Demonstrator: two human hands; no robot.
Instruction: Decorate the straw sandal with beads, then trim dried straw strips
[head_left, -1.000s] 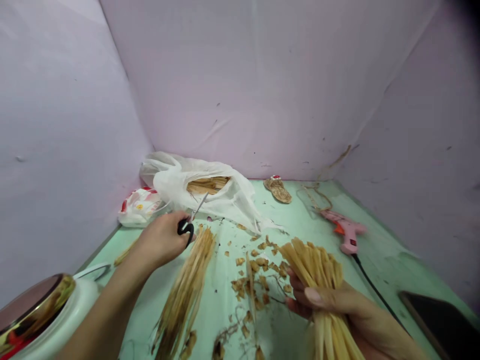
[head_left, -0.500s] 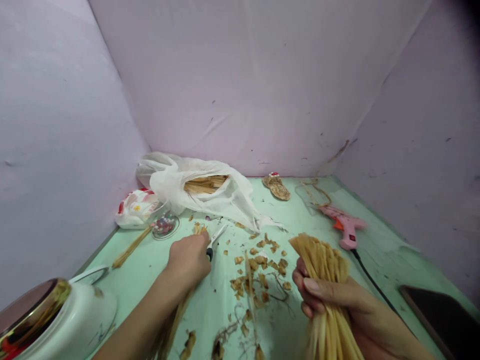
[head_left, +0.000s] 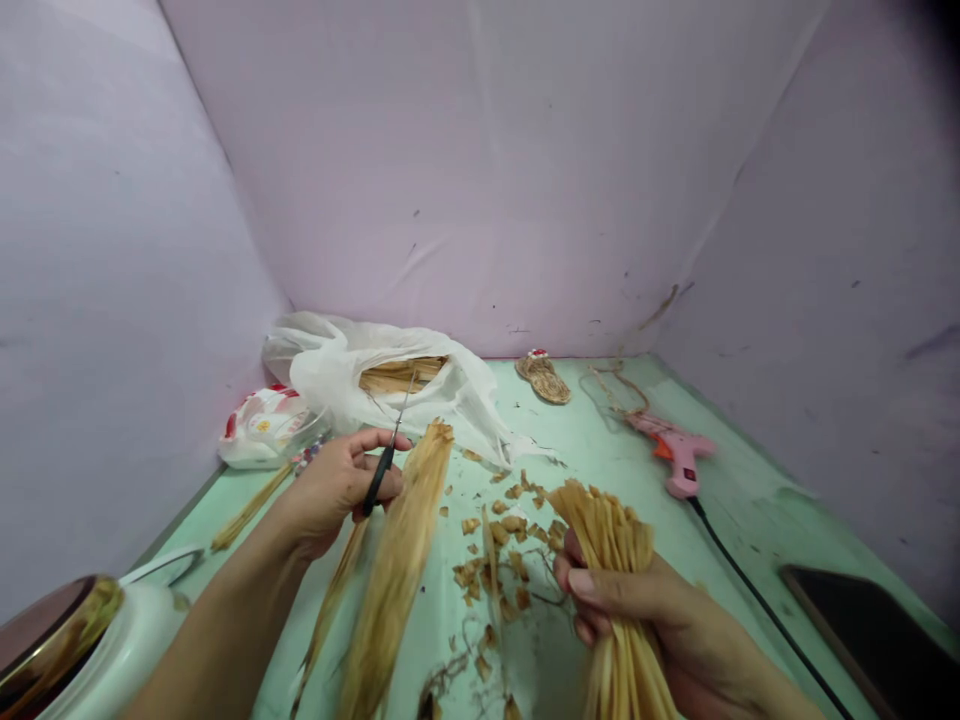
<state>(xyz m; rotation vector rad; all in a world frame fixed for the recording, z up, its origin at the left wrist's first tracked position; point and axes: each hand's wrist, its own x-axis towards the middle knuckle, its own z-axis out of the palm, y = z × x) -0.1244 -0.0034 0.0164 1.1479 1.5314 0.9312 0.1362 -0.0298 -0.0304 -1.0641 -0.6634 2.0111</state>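
My left hand (head_left: 341, 487) is closed on black-handled scissors (head_left: 384, 470), whose blades point up and away from me. Right beside it, a long flat bundle of dried straw-coloured leaf strips (head_left: 409, 530) lies on the green tabletop, and a thinner strip (head_left: 335, 590) runs along its left. My right hand (head_left: 626, 610) is wrapped round a thick bunch of pale yellow dried strips (head_left: 607, 530), with the cut ends fanned out above the thumb. Between the hands lie many small trimmed scraps (head_left: 514, 525).
A white plastic bag (head_left: 322, 360) holding more strips lies at the back. A woven ornament (head_left: 544, 378), a pink glue gun (head_left: 682, 455) with a black cord and a dark phone-like slab (head_left: 870, 620) are to the right. At left are a tissue pack (head_left: 259, 425) and a white pot (head_left: 127, 650).
My left hand has picked up the scissors from the table and turned them upright. The leaf bundle it covered now shows. My right hand still holds its bunch; the view has shifted slightly.
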